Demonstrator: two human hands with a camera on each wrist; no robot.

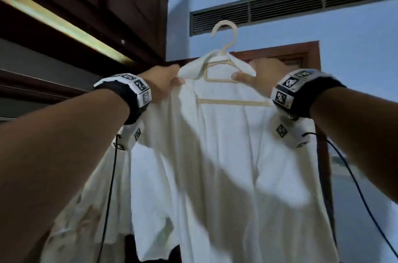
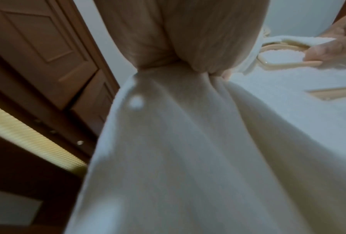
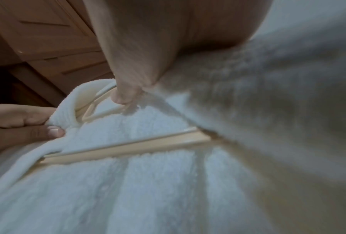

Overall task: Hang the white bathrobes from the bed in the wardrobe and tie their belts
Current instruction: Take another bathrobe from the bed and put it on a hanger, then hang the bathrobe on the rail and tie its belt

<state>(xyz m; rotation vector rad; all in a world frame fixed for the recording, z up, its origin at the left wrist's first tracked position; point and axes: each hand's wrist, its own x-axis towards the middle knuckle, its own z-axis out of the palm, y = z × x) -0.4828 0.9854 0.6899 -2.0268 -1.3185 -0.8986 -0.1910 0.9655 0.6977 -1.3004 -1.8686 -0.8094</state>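
A white bathrobe (image 1: 215,155) hangs on a cream plastic hanger (image 1: 224,30), held up in front of me, its hook free in the air. My left hand (image 1: 175,78) grips the bunched left collar and shoulder of the robe (image 2: 178,88). My right hand (image 1: 245,73) holds the right shoulder, with the thumb (image 3: 123,95) pressed on the hanger's arm (image 3: 100,114) and the fingers behind the cloth. The hanger's lower bar (image 3: 128,150) shows across the open front of the robe (image 3: 128,190). No belt is visible.
The dark wooden wardrobe (image 1: 107,15) rises at the left, with a lit strip (image 1: 64,25) under its top. More white cloth (image 1: 86,209) hangs at lower left; I cannot tell whether it is a second robe. Behind are a blue wall, an air vent (image 1: 301,4) and a door frame (image 1: 280,51).
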